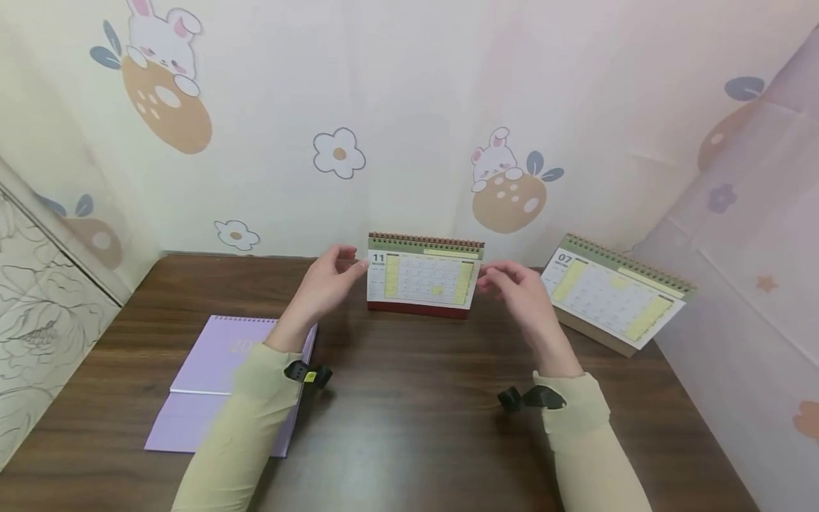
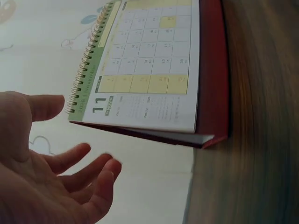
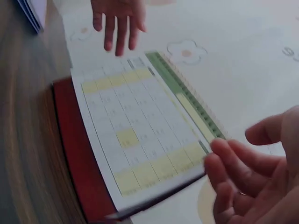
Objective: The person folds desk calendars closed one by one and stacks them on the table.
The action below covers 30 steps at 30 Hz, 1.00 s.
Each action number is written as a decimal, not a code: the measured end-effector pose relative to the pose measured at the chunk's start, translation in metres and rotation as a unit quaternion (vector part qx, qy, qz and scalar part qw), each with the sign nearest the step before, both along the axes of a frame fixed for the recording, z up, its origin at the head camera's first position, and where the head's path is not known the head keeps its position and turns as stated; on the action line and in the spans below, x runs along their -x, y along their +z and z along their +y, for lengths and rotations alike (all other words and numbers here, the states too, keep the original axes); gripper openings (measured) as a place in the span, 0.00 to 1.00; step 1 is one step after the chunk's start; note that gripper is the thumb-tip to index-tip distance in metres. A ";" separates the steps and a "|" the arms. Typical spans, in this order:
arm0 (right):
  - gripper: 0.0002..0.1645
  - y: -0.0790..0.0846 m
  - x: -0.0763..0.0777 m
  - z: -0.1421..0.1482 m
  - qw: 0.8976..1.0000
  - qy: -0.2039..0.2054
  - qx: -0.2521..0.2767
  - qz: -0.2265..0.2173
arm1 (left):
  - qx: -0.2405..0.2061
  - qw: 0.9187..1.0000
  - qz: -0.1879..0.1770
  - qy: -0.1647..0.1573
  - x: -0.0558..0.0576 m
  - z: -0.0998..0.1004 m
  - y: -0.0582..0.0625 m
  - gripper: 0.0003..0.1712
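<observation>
A desk calendar with a dark red base (image 1: 419, 279), turned to page 11, stands upright at the back of the table. My left hand (image 1: 328, 283) is at its left side, thumb and fingers apart; the left wrist view shows a gap between this hand (image 2: 70, 163) and the calendar (image 2: 145, 60). On the other side, my right hand (image 1: 521, 295) has its loosely bent fingertips close to the right edge. In the right wrist view the right hand (image 3: 257, 172) overlaps the calendar's (image 3: 135, 135) spiral corner, with nothing between thumb and fingers.
A second desk calendar (image 1: 614, 295), showing page 07, stands at an angle on the right. To the left a purple spiral-bound calendar (image 1: 198, 419) lies on the dark wooden table (image 1: 397, 427), partly under my left forearm. A patterned curtain (image 1: 409, 107) hangs behind the table.
</observation>
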State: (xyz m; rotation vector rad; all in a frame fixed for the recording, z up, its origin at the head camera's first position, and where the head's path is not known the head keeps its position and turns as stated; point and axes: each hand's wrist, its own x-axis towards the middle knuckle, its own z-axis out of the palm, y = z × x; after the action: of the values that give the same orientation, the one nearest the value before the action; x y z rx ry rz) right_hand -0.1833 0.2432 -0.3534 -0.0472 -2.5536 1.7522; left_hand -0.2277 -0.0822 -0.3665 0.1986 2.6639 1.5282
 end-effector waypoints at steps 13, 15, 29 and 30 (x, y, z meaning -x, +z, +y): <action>0.32 -0.020 0.024 0.001 0.999 -0.028 0.041 -0.021 | -0.081 0.994 -0.070 -0.028 0.018 0.011 -0.010 0.45; 0.35 -0.022 0.027 0.000 0.998 -0.015 0.046 -0.030 | -0.092 0.992 -0.076 -0.046 0.019 0.014 -0.013 0.44; 0.39 -0.030 0.030 0.001 0.997 0.011 0.052 -0.049 | -0.114 0.987 -0.079 -0.080 0.016 0.012 -0.011 0.39; 0.40 -0.030 0.030 0.001 0.997 0.011 0.050 -0.051 | -0.111 0.987 -0.082 -0.079 0.016 0.010 -0.010 0.39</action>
State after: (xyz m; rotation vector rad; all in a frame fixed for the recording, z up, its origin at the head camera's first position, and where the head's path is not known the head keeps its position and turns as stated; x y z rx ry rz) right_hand -0.2137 0.2440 -0.3831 -0.1151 -2.5414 1.9343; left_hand -0.2433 -0.0721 -0.3770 0.2754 2.2940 1.7069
